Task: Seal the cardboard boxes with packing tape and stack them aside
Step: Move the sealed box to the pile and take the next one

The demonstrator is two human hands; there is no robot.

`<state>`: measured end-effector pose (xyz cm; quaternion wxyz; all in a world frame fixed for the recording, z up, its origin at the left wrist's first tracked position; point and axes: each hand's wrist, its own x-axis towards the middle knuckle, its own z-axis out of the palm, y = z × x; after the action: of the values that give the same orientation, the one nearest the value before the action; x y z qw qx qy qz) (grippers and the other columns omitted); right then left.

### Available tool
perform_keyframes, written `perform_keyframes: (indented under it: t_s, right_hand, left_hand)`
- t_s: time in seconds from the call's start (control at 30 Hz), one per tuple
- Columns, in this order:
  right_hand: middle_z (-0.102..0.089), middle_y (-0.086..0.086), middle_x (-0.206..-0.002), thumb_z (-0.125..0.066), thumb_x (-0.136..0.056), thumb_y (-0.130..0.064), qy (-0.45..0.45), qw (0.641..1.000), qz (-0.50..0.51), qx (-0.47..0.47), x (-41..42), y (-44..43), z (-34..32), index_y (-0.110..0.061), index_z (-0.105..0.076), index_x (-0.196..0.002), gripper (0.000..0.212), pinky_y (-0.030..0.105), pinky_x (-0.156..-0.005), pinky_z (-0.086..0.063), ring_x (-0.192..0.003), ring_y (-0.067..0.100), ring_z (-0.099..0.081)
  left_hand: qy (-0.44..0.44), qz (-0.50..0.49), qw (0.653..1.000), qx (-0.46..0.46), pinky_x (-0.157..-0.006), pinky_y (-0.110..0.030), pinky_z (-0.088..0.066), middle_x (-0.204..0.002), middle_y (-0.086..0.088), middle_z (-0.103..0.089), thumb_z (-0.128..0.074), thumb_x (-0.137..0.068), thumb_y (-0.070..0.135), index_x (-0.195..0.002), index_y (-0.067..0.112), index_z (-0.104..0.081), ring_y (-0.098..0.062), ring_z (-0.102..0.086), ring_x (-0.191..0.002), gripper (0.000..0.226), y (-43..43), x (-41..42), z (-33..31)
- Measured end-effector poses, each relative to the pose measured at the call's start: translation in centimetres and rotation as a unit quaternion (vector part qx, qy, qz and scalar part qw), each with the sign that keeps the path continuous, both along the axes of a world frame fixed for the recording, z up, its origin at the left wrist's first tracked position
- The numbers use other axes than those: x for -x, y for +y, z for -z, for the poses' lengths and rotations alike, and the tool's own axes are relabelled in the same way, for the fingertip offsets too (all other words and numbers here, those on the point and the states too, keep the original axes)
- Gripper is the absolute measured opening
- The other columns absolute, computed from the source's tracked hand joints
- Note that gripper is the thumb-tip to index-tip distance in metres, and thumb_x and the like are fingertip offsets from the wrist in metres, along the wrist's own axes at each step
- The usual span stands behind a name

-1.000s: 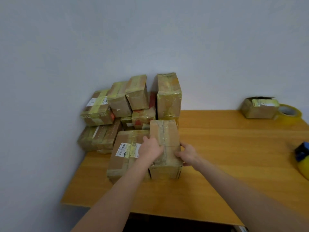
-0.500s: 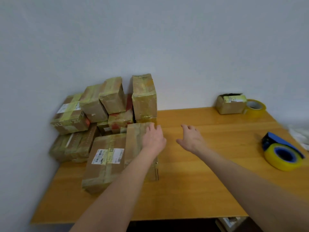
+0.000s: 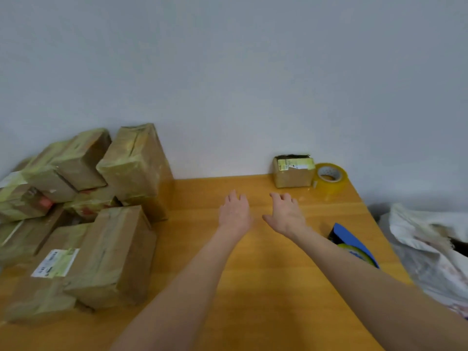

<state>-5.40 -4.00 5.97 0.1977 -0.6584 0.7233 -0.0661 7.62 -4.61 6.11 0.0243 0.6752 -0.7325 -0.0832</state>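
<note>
Several taped cardboard boxes are piled at the left of the wooden table [image 3: 253, 287]; the nearest one [image 3: 111, 257] lies on its long side beside a labelled box [image 3: 53, 264]. A small cardboard box [image 3: 292, 172] with an open dark top stands at the back right, next to a yellow tape roll [image 3: 330, 177]. My left hand [image 3: 235, 211] and my right hand [image 3: 286, 214] hover over the middle of the table, fingers spread, holding nothing. A blue tape dispenser [image 3: 354, 245] with yellow tape lies partly hidden behind my right forearm.
A grey wall runs along the table's far edge and left side. Crumpled white sheeting [image 3: 430, 249] lies off the table's right edge. The tallest box [image 3: 136, 163] in the pile leans against the wall.
Both hands let go of the box at the front of the pile and moved right toward the small box. The view swung right, so the pile now sits at the left edge.
</note>
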Motion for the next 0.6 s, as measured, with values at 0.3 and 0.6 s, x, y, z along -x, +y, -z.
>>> perform_keyframes:
  t_s: [0.3,0.6]
  right_hand:
    - [-0.027,0.016,-0.151,-0.059,-0.094,-0.036,-0.05,0.997,0.055,-0.012,9.6,-6.0,1.1,-0.014,-0.025,-0.149,0.069,0.041,-0.11,-0.031,-0.139,0.035,-0.028]
    - [-0.024,0.015,-0.155,-0.07,-0.086,-0.035,-0.199,0.964,0.174,-0.015,14.4,-15.1,4.4,-0.012,-0.017,-0.153,0.088,0.043,-0.109,-0.034,-0.14,0.033,-0.032]
  left_hand:
    - [0.04,-0.006,0.999,-0.031,-0.097,-0.036,-0.042,-0.144,-0.011,-0.03,-0.057,-0.092,0.032,-0.139,0.011,-0.036,-0.026,-0.038,-0.128,0.055,-5.8,9.4,1.4]
    - [0.265,-0.076,0.959,-0.064,-0.103,-0.036,-0.039,-0.146,-0.01,-0.032,-0.062,-0.09,0.027,-0.146,0.013,-0.03,-0.026,-0.044,-0.128,0.066,-15.8,13.1,4.5]
